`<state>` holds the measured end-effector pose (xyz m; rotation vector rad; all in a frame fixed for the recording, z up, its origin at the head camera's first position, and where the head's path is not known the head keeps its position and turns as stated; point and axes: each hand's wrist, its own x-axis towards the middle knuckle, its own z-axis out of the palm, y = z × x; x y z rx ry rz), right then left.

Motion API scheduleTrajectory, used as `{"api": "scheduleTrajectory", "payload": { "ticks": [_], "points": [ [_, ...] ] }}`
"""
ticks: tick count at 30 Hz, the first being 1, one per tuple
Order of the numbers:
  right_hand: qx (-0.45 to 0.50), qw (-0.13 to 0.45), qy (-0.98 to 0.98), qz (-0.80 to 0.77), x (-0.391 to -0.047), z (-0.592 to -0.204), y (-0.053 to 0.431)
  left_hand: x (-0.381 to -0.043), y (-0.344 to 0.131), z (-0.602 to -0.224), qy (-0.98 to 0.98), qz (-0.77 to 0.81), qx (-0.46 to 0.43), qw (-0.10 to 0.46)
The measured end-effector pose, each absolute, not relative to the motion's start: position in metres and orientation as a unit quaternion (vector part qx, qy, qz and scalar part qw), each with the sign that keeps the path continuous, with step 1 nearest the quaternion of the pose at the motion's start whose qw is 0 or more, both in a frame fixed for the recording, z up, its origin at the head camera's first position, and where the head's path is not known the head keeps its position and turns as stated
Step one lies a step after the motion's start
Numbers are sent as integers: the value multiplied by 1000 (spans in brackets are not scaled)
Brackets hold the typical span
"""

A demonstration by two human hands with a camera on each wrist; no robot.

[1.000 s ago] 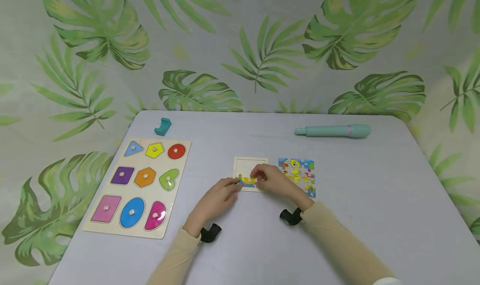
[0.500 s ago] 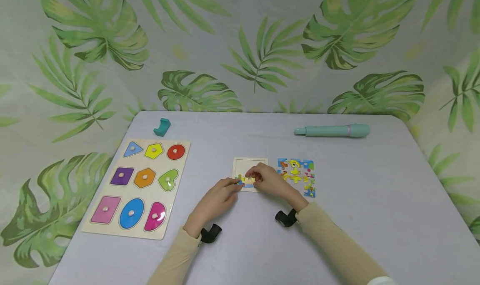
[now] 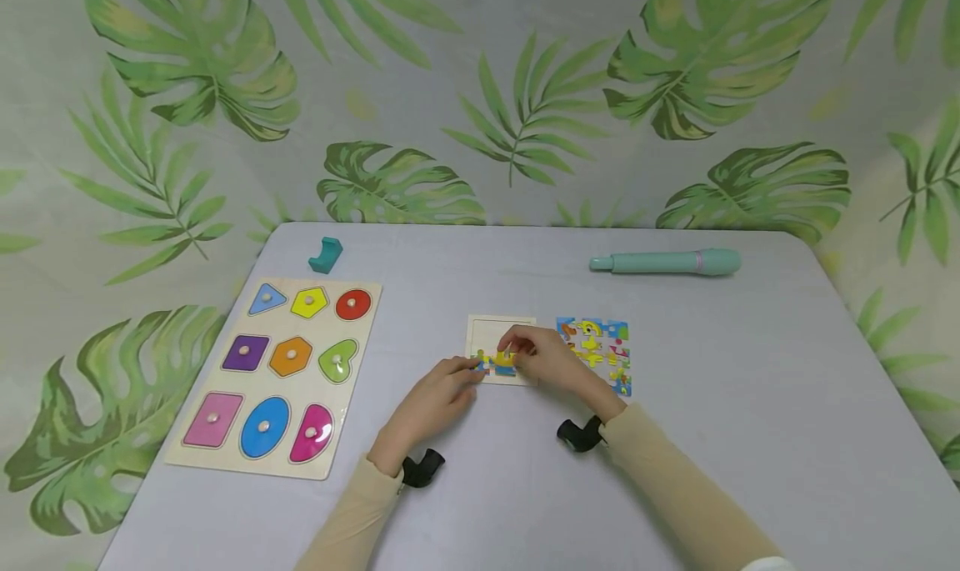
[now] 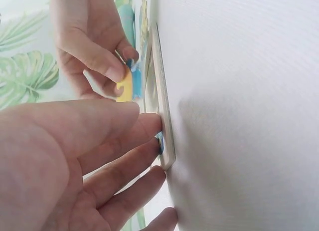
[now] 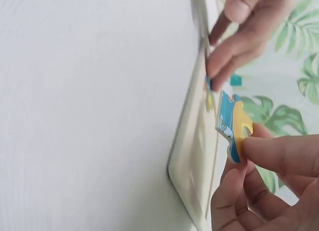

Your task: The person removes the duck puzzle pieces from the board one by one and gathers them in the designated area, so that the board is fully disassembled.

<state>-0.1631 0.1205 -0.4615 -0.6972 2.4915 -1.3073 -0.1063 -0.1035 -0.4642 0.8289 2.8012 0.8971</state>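
My right hand (image 3: pixel 549 361) pinches a blue and yellow jigsaw piece (image 5: pixel 230 118) between thumb and fingers, tilted just above the small square wooden puzzle tray (image 3: pixel 501 324). Another piece (image 5: pixel 209 99) sits in the tray's near left corner. My left hand (image 3: pixel 435 400) has its fingers extended, with fingertips touching that corner piece and the tray's edge; the left wrist view shows the fingers (image 4: pixel 127 166) holding nothing between them. To the right of the tray lie several loose jigsaw pieces (image 3: pixel 592 328), partly hidden behind my right hand and wrist.
On the left lies a wooden board (image 3: pixel 337 404) with several coloured knobbed shapes. A teal curved block (image 3: pixel 326 255) is behind it. At the back right lies a mint-green microphone-shaped object (image 3: pixel 663 262). A leaf-patterned cloth (image 3: pixel 525 121) hangs behind the table.
My right hand has shifted slightly left and back right, and the held piece has turned: pale half a second ago, it shows its blue and yellow face now. My left hand has stayed put.
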Motion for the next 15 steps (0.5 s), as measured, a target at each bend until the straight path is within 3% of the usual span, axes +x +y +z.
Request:
{"api": "scheduleTrajectory", "payload": {
  "ticks": [15],
  "points": [
    [-181, 146, 876, -423, -155, -459, 206, -105, -103, -463, 918, 293, 264, 51]
  ]
}}
